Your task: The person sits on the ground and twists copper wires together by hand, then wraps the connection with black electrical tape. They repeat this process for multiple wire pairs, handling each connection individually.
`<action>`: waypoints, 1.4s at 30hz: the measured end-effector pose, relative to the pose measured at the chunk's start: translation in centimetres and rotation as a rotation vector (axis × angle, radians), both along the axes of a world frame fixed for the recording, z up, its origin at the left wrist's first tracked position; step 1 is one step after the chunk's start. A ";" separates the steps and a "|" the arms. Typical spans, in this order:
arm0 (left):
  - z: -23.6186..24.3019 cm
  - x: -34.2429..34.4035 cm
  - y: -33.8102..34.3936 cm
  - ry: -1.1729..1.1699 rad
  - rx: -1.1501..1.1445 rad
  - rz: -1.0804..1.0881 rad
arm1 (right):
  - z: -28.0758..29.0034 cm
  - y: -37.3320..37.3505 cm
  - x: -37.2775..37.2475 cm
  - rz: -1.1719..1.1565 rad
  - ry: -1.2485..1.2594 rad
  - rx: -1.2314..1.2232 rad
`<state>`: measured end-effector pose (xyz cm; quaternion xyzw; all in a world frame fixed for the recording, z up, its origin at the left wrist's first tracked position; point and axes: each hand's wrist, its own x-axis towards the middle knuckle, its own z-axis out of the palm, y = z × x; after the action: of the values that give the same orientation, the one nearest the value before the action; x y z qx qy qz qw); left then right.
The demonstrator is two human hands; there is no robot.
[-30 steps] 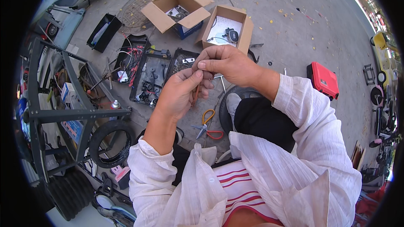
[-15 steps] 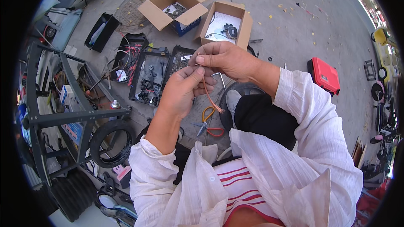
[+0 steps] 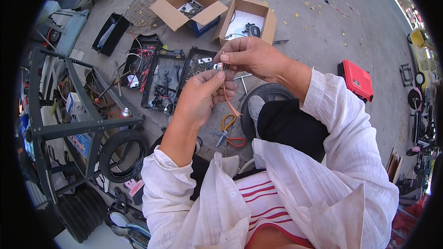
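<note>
Between my hands runs a thin reddish wire [image 3: 226, 93], its frayed copper strands hanging loose at the lower end. My left hand [image 3: 205, 93] pinches it between thumb and fingers. Just above, my right hand [image 3: 251, 57] grips the upper part of the same wire with thumb and forefinger. The wire's top end is small and partly hidden by the fingers. Below the hanging strands lies a pair of scissors [image 3: 224, 134] on the ground, with one orange and one red handle loop and its blades pointing left.
Beyond my hands stand two open cardboard boxes [image 3: 167, 13] with parts inside. Black trays [image 3: 159, 76] of hardware lie to the left, near a dark metal frame [image 3: 87, 128] and a small tyre [image 3: 106, 157]. Another tyre [image 3: 248, 122] rests by my foot. A red case [image 3: 357, 80] sits right.
My right hand has shifted slightly right and up, and a little more wire shows between the two hands. The left hand has barely moved.
</note>
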<state>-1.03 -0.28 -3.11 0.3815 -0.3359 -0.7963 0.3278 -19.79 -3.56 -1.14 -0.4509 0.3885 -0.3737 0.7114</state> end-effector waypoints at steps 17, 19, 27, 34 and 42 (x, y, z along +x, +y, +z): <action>0.6 0.4 0.5 -0.058 -0.003 -0.028 | 0.3 -0.3 -0.2 0.001 0.143 -0.002; 0.4 0.4 0.6 -0.046 -0.022 -0.022 | 0.5 -0.1 0.1 -0.005 0.100 0.034; 0.5 0.7 0.4 -0.013 -0.005 -0.010 | -0.1 -0.1 0.0 0.098 0.135 -0.055; 0.3 0.8 0.6 0.006 0.000 -0.049 | 0.6 0.6 0.3 0.157 -0.012 0.083; 0.4 1.0 0.6 0.026 -0.001 -0.073 | 0.0 0.5 0.6 0.130 0.025 -0.002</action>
<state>-0.03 0.35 -2.71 0.3585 -0.3455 -0.8125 0.3031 -19.15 -3.04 -1.12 -0.4806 0.3666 -0.3215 0.7289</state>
